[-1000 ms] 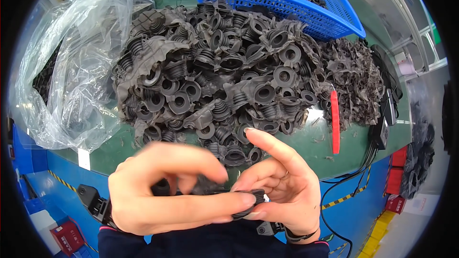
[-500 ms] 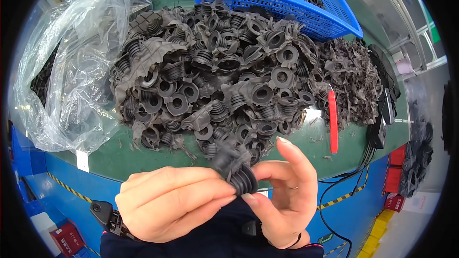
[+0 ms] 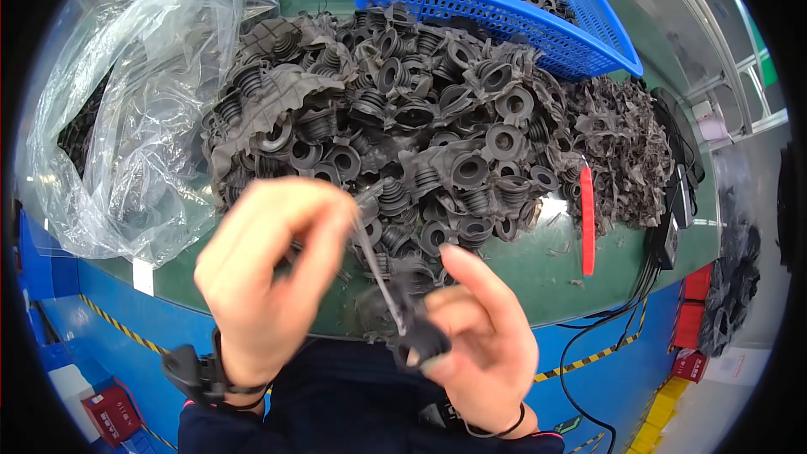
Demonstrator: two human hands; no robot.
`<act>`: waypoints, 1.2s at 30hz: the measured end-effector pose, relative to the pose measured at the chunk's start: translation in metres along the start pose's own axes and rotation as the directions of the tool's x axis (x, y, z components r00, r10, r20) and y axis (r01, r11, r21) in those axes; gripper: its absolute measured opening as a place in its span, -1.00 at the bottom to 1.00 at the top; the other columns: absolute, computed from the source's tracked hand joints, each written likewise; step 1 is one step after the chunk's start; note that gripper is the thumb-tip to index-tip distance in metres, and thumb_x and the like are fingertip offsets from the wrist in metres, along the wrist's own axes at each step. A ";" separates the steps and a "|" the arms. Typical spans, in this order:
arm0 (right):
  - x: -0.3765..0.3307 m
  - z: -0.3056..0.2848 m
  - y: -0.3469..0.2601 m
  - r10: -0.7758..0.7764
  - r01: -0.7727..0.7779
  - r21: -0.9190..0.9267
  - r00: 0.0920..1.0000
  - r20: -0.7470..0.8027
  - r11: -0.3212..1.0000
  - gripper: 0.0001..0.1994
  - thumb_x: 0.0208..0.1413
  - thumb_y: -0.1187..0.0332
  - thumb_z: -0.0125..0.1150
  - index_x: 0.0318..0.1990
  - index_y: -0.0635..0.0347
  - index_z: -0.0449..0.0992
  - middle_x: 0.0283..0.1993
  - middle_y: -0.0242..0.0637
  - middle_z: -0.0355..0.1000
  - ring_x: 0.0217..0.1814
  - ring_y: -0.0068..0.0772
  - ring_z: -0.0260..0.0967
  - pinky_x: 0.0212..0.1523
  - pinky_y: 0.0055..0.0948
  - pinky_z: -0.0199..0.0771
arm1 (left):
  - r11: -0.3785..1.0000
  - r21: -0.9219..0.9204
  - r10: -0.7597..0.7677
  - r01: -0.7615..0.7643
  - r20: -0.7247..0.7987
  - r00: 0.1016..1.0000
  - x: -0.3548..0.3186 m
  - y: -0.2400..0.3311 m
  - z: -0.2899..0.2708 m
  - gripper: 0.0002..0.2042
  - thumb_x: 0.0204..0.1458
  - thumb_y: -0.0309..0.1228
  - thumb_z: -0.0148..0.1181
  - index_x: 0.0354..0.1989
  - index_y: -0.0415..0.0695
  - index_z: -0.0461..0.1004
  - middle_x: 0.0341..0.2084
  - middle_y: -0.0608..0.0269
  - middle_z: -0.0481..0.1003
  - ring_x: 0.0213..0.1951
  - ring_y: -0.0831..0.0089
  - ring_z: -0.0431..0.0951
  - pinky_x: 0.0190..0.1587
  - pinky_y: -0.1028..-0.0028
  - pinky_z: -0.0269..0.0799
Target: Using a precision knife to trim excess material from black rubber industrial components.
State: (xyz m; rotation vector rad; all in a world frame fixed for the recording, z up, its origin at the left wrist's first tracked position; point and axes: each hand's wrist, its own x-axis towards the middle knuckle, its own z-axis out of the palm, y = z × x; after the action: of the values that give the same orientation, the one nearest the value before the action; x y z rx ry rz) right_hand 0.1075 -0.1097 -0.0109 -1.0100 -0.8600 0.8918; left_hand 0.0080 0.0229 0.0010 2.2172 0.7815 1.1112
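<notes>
My right hand (image 3: 487,349) grips a black rubber bellows (image 3: 424,341) between thumb and fingers, just in front of the table's near edge. A thin strip of rubber flash (image 3: 378,273) runs taut from the bellows up and left to my left hand (image 3: 269,273), whose thumb and fingers pinch its far end. Left hand and bellows are partly smeared by motion. Behind both hands lies a large heap of black ribbed bellows (image 3: 395,118), many joined by ragged sheets of flash. A red-handled tool (image 3: 588,223) with a thin metal tip lies right of the heap.
A blue perforated basket (image 3: 504,13) with many black rubber parts stands at the back. Clear plastic bags (image 3: 143,126) cover the table's left side. Torn flash scraps (image 3: 618,143) are piled at the right, beside black cables and power adapters (image 3: 668,240). The green tabletop (image 3: 185,286) curves in front.
My left hand has moved up and left, away from the bellows, drawing out a strip of flash. My right hand keeps the bellows, which has turned and shifted slightly left and down.
</notes>
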 end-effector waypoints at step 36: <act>0.002 0.001 -0.011 -0.419 0.193 -0.949 0.905 0.074 0.250 -0.75 -0.46 0.33 0.38 -0.50 -0.03 0.48 0.03 -0.14 0.05 0.19 0.26 -0.18 0.08 0.06 0.02 | 0.736 0.420 0.544 -0.530 0.098 0.833 -0.032 0.026 -0.004 -0.65 -0.60 -0.64 0.18 -0.45 -0.18 0.52 -0.63 0.35 0.29 -0.69 0.52 0.24 -0.68 0.62 0.14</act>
State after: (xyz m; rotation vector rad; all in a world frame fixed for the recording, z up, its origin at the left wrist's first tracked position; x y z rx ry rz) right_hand 0.1094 -0.1107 -0.0004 -1.8308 -1.4046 -0.2283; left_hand -0.0044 -0.0164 0.0046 2.9365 0.4168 1.3352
